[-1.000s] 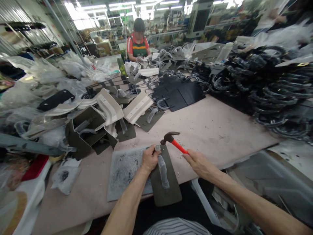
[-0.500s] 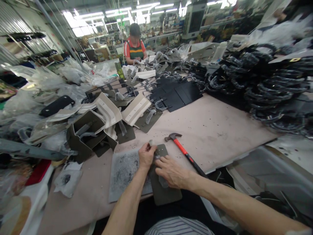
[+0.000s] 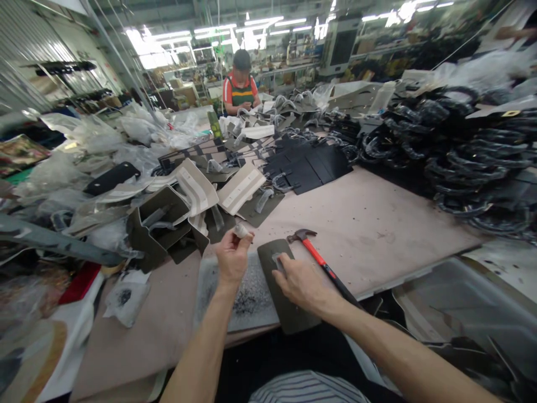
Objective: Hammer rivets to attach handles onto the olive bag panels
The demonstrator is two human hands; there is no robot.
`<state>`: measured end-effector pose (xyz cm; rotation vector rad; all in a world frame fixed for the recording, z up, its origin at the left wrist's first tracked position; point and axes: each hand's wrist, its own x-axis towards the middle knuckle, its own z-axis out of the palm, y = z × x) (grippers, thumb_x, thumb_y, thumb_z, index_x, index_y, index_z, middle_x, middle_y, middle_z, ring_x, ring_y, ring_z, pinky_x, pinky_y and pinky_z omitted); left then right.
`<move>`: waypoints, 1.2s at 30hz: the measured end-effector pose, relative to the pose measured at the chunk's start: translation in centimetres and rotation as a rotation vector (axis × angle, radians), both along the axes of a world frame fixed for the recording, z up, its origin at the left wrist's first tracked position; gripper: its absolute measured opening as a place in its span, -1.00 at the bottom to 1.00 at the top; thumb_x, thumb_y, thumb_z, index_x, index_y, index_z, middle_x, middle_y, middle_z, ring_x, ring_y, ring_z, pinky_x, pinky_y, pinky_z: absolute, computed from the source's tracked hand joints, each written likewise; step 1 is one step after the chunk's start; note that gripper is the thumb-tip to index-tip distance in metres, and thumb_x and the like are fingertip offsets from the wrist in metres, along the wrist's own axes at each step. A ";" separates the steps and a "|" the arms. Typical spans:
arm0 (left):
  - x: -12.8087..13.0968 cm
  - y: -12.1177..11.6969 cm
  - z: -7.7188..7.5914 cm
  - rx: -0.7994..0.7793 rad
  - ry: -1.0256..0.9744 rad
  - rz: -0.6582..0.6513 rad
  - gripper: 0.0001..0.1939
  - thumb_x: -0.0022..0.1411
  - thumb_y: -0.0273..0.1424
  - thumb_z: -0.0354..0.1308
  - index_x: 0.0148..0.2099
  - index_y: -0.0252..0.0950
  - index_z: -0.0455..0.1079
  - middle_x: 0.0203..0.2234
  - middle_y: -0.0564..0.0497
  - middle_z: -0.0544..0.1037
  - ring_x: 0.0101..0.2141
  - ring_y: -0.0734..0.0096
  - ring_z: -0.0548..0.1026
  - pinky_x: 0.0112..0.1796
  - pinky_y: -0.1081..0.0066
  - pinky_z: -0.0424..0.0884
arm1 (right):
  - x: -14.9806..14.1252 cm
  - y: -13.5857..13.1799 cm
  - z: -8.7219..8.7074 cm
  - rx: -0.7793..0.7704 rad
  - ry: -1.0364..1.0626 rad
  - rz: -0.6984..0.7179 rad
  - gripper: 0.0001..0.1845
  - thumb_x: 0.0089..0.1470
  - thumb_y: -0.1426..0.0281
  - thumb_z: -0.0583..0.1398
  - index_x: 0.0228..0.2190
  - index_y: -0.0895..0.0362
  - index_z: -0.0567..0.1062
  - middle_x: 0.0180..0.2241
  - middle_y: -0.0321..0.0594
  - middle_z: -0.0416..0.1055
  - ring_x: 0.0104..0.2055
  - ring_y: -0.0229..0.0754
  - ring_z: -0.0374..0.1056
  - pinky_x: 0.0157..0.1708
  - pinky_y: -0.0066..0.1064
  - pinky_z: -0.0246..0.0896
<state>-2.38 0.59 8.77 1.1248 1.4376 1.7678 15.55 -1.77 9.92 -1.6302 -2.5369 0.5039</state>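
My left hand (image 3: 231, 258) is raised over the far edge of a grey, scuffed slab (image 3: 210, 308). Its thumb and fingers pinch a small whitish roll-like piece (image 3: 240, 230), whose exact kind I cannot make out. My right hand (image 3: 304, 284) lies over an olive-grey bag panel (image 3: 289, 318), fingers curled round its plastic-wrapped handle (image 3: 277, 258). The panel sits tilted, overlapping the slab's right side, its near end over the table's front edge. Dark specks cover the slab. Just right of the panel lies a claw hammer (image 3: 314, 253) with a red and black grip.
Folded olive and beige bag panels (image 3: 195, 190) are heaped beyond the slab. Black panels (image 3: 310, 168) lie farther back, and black plastic-wrapped handles (image 3: 474, 162) pile up on the right. A translucent bin (image 3: 474, 296) stands at lower right. A co-worker (image 3: 241, 87) sits across the table.
My left hand has moved up and left, away from the panel, with the whitish piece in it. My right hand stays on the panel, whose far end has swung slightly left.
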 end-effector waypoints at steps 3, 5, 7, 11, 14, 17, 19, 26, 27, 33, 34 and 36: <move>1.8 0.6 -4.3 -0.108 -0.113 -0.099 -0.72 0.08 -0.26 0.33 -0.21 -0.32 0.45 -0.41 0.02 0.61 -0.35 0.39 0.59 -0.22 0.41 0.51 | -0.2 -1.3 -3.0 -0.106 0.108 -0.095 -0.71 0.28 0.30 0.02 -0.05 0.17 0.35 -0.30 -0.04 0.54 -0.27 -0.05 0.49 -0.33 -0.35 0.17; 2.9 1.2 -6.5 -0.147 -0.180 -0.136 -0.66 0.08 -0.27 0.32 -0.14 -0.32 0.42 -0.37 0.00 0.62 -0.31 0.37 0.60 -0.20 0.39 0.50 | -0.2 -1.9 -4.2 -0.124 0.184 -0.131 -0.69 0.28 0.33 0.00 -0.01 0.17 0.35 -0.27 -0.04 0.54 -0.23 -0.05 0.50 -0.28 -0.34 0.19; 3.5 1.7 -7.9 -0.173 -0.206 -0.173 -0.65 0.08 -0.27 0.31 -0.11 -0.31 0.40 -0.34 -0.02 0.63 -0.29 0.36 0.61 -0.19 0.38 0.50 | -0.3 -2.3 -4.6 -0.147 0.233 -0.146 -0.67 0.27 0.33 0.01 -0.01 0.18 0.37 -0.26 -0.04 0.55 -0.20 -0.03 0.49 -0.25 -0.33 0.20; 3.8 2.1 -9.4 -0.211 -0.112 -0.261 -0.75 0.12 -0.26 0.27 -0.20 -0.30 0.41 -0.35 -0.04 0.64 -0.28 0.33 0.61 -0.20 0.38 0.49 | 0.0 -2.3 -4.7 -0.198 0.368 -0.155 -0.60 0.28 0.24 0.01 0.03 0.19 0.38 -0.18 -0.02 0.54 -0.14 -0.03 0.48 -0.18 -0.30 0.25; 3.6 2.0 -10.2 -0.231 -0.052 -0.273 -0.77 0.16 -0.25 0.24 -0.20 -0.28 0.42 -0.33 -0.05 0.64 -0.27 0.32 0.60 -0.19 0.38 0.49 | 1.5 -1.4 -5.2 -0.115 0.490 -0.191 -0.56 0.31 0.20 -0.04 0.06 0.16 0.36 -0.05 -0.03 0.48 -0.03 -0.07 0.41 -0.08 -0.29 0.25; 3.5 1.9 -10.6 -0.247 -0.008 -0.265 -0.78 0.19 -0.25 0.22 -0.18 -0.27 0.43 -0.31 -0.04 0.64 -0.26 0.32 0.60 -0.19 0.38 0.48 | 4.5 -0.1 -6.5 0.086 0.378 -0.288 -0.58 0.29 0.21 -0.01 0.02 0.20 0.38 -0.09 0.00 0.43 -0.05 -0.04 0.36 -0.05 -0.25 0.21; 3.6 1.9 -10.6 -0.257 0.035 -0.266 -0.79 0.20 -0.26 0.22 -0.18 -0.27 0.43 -0.31 -0.03 0.65 -0.26 0.33 0.60 -0.19 0.39 0.48 | 6.9 0.8 -7.6 0.161 0.185 -0.339 -0.61 0.25 0.22 0.06 -0.03 0.22 0.41 -0.15 0.01 0.40 -0.10 -0.01 0.33 -0.08 -0.24 0.19; 4.0 1.8 -9.9 -0.269 0.142 -0.274 -0.84 0.22 -0.30 0.19 -0.19 -0.26 0.44 -0.31 -0.01 0.64 -0.26 0.34 0.59 -0.19 0.42 0.46 | 11.3 2.3 -9.7 -0.024 -0.077 -0.365 -0.80 0.18 0.34 0.10 -0.18 0.17 0.39 -0.25 -0.09 0.35 -0.24 -0.10 0.29 -0.27 -0.34 0.09; 4.1 1.8 -9.8 -0.269 0.159 -0.271 -0.85 0.22 -0.31 0.18 -0.20 -0.26 0.44 -0.31 -0.01 0.64 -0.26 0.34 0.59 -0.19 0.42 0.46 | 11.3 2.6 -9.5 -0.078 -0.036 -0.381 -0.83 0.16 0.37 0.11 -0.21 0.17 0.38 -0.28 -0.11 0.35 -0.26 -0.12 0.28 -0.29 -0.35 0.08; 4.5 1.6 -9.3 -0.247 0.248 -0.240 -0.91 0.18 -0.40 0.18 -0.23 -0.26 0.44 -0.34 0.00 0.64 -0.28 0.35 0.59 -0.22 0.44 0.46 | 9.6 3.8 -7.1 -0.942 0.739 -0.595 -0.94 0.02 0.41 0.13 -0.40 0.12 0.30 -0.55 -0.38 0.19 -0.59 -0.33 0.09 -0.57 -0.46 0.02; 4.6 1.5 -9.2 -0.239 0.268 -0.244 -0.92 0.18 -0.42 0.17 -0.24 -0.26 0.45 -0.34 0.01 0.64 -0.29 0.36 0.59 -0.23 0.44 0.46 | 9.2 3.8 -6.4 -1.060 0.849 -0.627 -0.93 0.05 0.38 0.11 -0.41 0.11 0.28 -0.57 -0.41 0.14 -0.64 -0.36 0.01 -0.62 -0.48 -0.03; 4.7 1.3 -9.1 -0.223 0.318 -0.255 -0.91 0.18 -0.45 0.15 -0.25 -0.25 0.46 -0.35 0.02 0.64 -0.30 0.38 0.58 -0.24 0.46 0.45 | 8.4 3.7 -4.8 -1.073 0.953 -0.661 -0.83 0.15 0.26 0.05 -0.41 0.09 0.24 -0.59 -0.47 0.07 -0.69 -0.40 -0.10 -0.69 -0.50 -0.13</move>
